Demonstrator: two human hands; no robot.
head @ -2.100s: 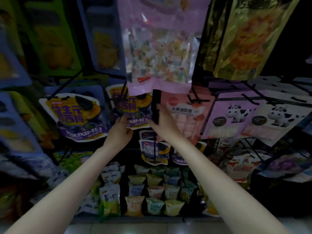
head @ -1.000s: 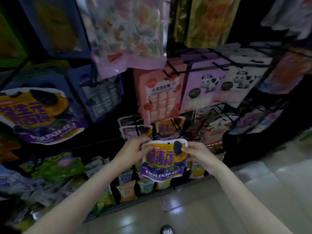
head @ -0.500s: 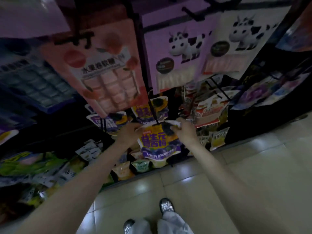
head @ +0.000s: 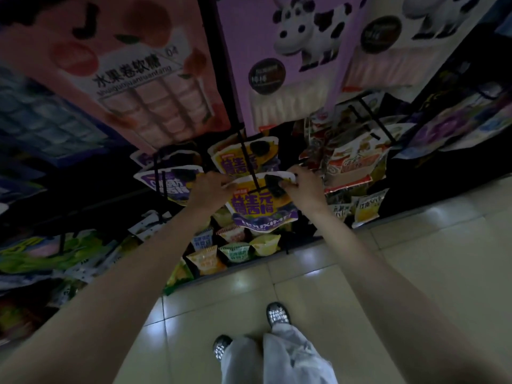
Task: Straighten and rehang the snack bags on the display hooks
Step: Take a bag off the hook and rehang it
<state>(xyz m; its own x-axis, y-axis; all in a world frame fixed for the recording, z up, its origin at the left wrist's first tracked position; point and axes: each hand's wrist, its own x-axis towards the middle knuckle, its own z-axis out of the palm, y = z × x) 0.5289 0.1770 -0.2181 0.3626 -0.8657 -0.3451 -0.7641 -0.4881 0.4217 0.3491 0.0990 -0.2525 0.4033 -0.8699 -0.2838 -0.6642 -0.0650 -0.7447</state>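
Note:
A purple-and-yellow snack bag (head: pixel 261 207) with a white top edge hangs low on the rack, held by both hands. My left hand (head: pixel 209 189) pinches its top left corner and my right hand (head: pixel 303 185) pinches its top right corner. A black display hook (head: pixel 249 164) runs down across the bag's top middle, its crossbar end lying over the bag's front. Behind it on the same hook hangs a matching bag (head: pixel 243 157). Whether the held bag's hole sits on the hook is unclear.
Another matching bag (head: pixel 171 182) hangs to the left. A pink candy bag (head: pixel 144 79) and purple cow bags (head: pixel 288 65) hang above. Small packets (head: pixel 235 249) sit on the bottom shelf. Tiled floor (head: pixel 415 259) and my shoes (head: pixel 278 314) are below.
I took the purple-and-yellow bag off a higher hook, carried it down and right, and now hold it against the lower hook. The camera has tilted down toward the floor.

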